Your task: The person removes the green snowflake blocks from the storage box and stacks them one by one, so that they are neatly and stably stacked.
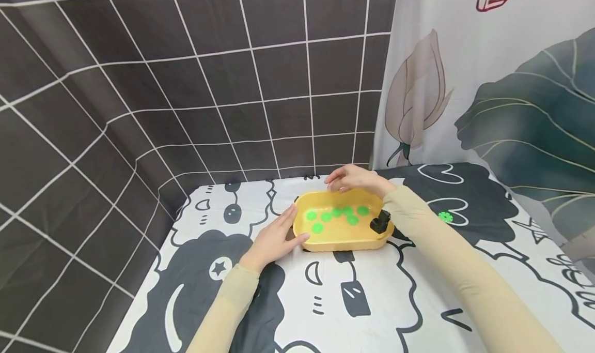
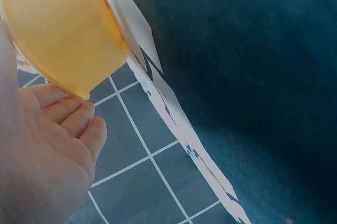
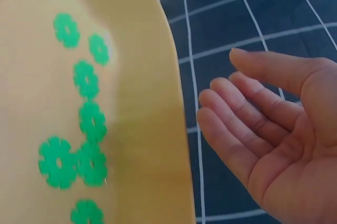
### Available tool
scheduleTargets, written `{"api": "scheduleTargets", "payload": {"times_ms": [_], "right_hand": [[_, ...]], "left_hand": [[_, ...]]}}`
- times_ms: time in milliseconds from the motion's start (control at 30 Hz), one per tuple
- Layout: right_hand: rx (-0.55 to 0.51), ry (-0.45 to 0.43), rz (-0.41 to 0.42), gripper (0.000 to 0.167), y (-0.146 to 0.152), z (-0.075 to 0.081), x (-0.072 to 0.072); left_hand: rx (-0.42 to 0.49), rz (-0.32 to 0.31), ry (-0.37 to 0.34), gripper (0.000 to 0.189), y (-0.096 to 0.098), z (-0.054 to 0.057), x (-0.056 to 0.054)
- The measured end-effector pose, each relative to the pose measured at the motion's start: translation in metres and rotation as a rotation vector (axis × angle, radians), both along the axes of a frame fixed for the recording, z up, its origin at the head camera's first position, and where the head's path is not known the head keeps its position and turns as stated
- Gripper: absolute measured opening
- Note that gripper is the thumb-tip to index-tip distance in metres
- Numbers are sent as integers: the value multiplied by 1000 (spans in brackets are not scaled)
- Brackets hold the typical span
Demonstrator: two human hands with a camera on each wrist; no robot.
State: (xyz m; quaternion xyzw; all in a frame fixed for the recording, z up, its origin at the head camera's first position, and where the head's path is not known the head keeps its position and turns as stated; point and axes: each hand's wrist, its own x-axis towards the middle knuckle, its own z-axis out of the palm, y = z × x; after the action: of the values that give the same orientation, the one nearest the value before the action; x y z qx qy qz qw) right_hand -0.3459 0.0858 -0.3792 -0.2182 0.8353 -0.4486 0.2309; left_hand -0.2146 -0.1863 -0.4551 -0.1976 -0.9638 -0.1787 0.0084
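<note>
Green discs [image 1: 353,220] lie inside the yellow tray [image 1: 341,236], the left hand [image 1: 273,243] resting relaxed fingers [image 2: 95,138] against its left end, the right hand [image 1: 357,179] released just beside its far rim, the surface [image 1: 321,304] extending broadly on its near side, narrowly beyond.

A yellow, glossy oblong tray [image 1: 344,234] with rounded corners and raised walls sits upright, open side up, on a black-and-white printed cloth [image 1: 325,311]. Seven flat, bright green, flower-shaped pieces [image 3: 59,162] with notched edges lie scattered across its floor, some seeming to touch in a short chain. An eighth green, notched, flower-shaped piece [image 1: 445,217] lies on the cloth, right of the tray.
</note>
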Motion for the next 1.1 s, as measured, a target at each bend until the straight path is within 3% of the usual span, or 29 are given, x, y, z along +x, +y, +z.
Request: {"api": "scheduleTargets", "payload": {"times_ms": [200, 700, 1100], "right_hand": [[19, 19, 127, 37, -19, -7, 2], [131, 126, 333, 37, -45, -25, 0], [211, 168, 354, 43, -57, -36, -3]], "left_hand": [[-6, -2, 0, 89, 0, 0, 1], [-17, -3, 12, 90, 1, -2, -1], [-3, -5, 8, 90, -1, -1, -2]]}}
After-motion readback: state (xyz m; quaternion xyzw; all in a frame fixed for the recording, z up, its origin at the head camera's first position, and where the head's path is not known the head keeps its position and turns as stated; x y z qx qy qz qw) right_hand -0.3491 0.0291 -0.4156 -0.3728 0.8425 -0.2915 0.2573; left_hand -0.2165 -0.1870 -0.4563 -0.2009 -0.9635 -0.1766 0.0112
